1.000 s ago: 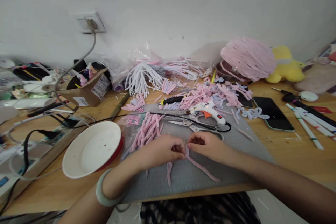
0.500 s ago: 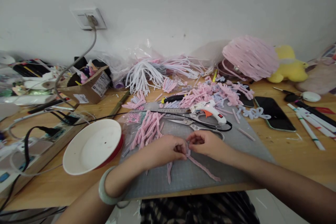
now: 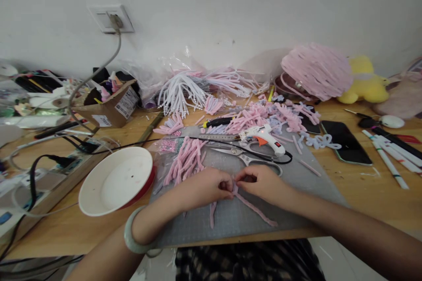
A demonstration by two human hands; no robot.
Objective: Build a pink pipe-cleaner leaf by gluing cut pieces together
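My left hand [image 3: 216,186] pinches a pink fuzzy stem piece [image 3: 255,210] above the grey cutting mat [image 3: 296,213]. My right hand [image 3: 263,180] has its fingers closed on the upper part of the same piece, close to my left fingertips. One pink end slants down to the right on the mat, and another pink end [image 3: 212,215] hangs below my left hand. The exact spot between the fingertips is too small to make out. Behind my hands lie silver scissors [image 3: 244,156], a white glue gun [image 3: 268,139] and a bundle of pink stems [image 3: 186,160].
At the left stand a white bowl [image 3: 115,182], a power strip [image 3: 66,171] and a cardboard box [image 3: 110,105]. White stems [image 3: 181,92] and a pink and lilac pile [image 3: 260,116] lie at the back. A phone [image 3: 346,140] and white sticks [image 3: 385,158] are on the right.
The view has shifted slightly. My right fingers have moved a little closer to my left fingertips; both hands still hold the pink piece.
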